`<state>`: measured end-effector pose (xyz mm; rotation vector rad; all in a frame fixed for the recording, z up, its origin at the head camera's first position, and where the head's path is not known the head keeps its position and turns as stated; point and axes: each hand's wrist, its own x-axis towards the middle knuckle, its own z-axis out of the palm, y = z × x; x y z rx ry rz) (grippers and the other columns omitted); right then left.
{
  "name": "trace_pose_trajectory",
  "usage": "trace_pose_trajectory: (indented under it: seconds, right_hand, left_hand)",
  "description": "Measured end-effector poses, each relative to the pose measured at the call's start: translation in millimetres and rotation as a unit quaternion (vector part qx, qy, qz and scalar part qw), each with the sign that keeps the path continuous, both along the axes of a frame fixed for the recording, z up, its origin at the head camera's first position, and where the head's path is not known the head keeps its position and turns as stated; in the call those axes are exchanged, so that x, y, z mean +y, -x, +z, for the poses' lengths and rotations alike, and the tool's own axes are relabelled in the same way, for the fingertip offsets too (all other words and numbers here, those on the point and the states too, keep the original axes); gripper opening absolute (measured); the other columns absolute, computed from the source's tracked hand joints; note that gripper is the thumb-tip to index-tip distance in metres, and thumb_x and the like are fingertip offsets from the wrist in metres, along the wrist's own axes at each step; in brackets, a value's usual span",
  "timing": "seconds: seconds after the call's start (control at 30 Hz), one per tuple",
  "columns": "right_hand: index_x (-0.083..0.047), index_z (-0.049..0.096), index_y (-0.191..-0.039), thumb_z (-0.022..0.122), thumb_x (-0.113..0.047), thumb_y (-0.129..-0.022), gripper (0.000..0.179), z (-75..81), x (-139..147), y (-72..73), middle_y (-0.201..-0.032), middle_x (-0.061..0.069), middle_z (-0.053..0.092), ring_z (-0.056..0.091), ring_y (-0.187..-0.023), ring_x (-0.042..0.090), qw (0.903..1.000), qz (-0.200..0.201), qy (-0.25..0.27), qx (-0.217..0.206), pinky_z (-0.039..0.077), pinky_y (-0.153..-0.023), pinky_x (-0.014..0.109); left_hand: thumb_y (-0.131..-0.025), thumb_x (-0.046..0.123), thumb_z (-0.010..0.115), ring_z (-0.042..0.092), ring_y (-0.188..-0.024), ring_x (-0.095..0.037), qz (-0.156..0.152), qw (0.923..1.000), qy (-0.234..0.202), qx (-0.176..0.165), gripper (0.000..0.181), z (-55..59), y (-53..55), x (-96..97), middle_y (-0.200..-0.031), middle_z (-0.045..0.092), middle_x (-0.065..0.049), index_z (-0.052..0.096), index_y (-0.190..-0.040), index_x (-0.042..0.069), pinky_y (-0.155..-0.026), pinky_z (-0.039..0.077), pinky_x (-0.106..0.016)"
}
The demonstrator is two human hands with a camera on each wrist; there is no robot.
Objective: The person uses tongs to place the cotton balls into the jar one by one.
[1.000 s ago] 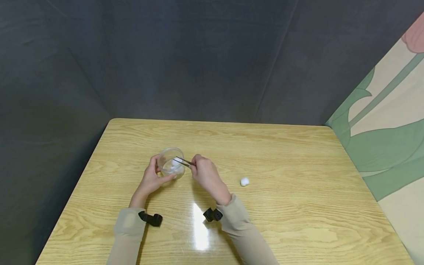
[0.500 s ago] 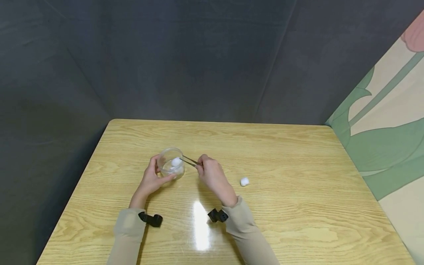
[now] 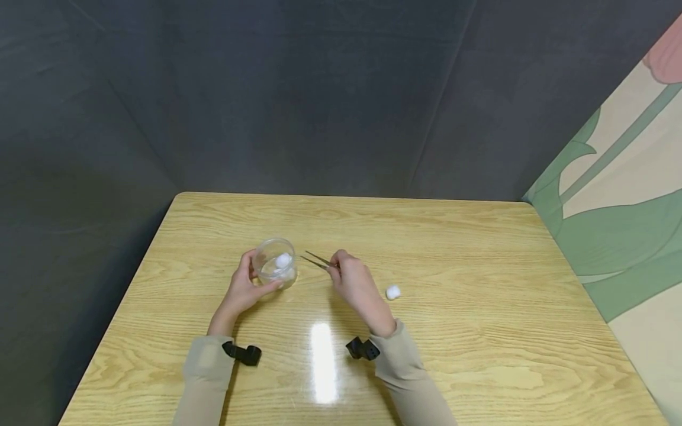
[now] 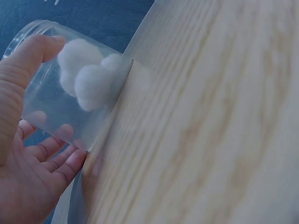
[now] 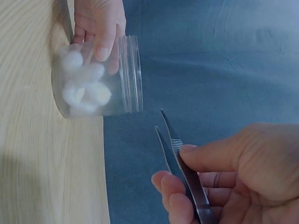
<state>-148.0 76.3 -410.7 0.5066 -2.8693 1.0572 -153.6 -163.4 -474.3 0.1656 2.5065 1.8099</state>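
Note:
A clear plastic jar point(image 3: 273, 266) with several white cotton balls point(image 4: 88, 74) inside stands on the table, its top uncovered. My left hand point(image 3: 246, 289) grips it round the side, thumb at the front near the threaded rim. To the right of the jar, my right hand point(image 3: 358, 288) pinches a pair of metal tweezers point(image 5: 184, 168) between thumb and fingers. The tweezers' tips are apart, with nothing between them, and point toward the jar. One loose cotton ball point(image 3: 393, 292) lies on the table just right of my right hand.
The wood-grain table point(image 3: 479, 296) spreads out under both arms, its far edge meeting a dark cloth backdrop point(image 3: 319, 100). A patterned curtain point(image 3: 629, 165) with green leaves hangs past the right edge. Black wrist cameras sit on both sleeves.
My right hand has drawn the tweezers out from the jar's mouth and moved to the right, leaving a cotton ball inside. My left hand and the jar have stayed in place.

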Motion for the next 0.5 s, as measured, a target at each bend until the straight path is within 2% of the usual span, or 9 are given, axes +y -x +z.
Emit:
trace_pose_trajectory:
  seconds: [0.5]
  right_hand:
    - [0.002,0.058,-0.091,0.060,-0.003,-0.090,0.006,1.1,15,-5.9,-0.075,0.011,0.062,0.047,-0.054,0.012,0.9999,-0.011,0.001,0.003,0.038,-0.045,0.022]
  left_hand:
    - [-0.075,-0.001,0.075,0.040,-0.122,-0.044,-0.004,1.0000,-0.004,0.002,0.080,1.2,0.1,0.1,-0.136,0.037,-0.030,0.025,-0.137,-0.008,-0.099,0.034,-0.053]
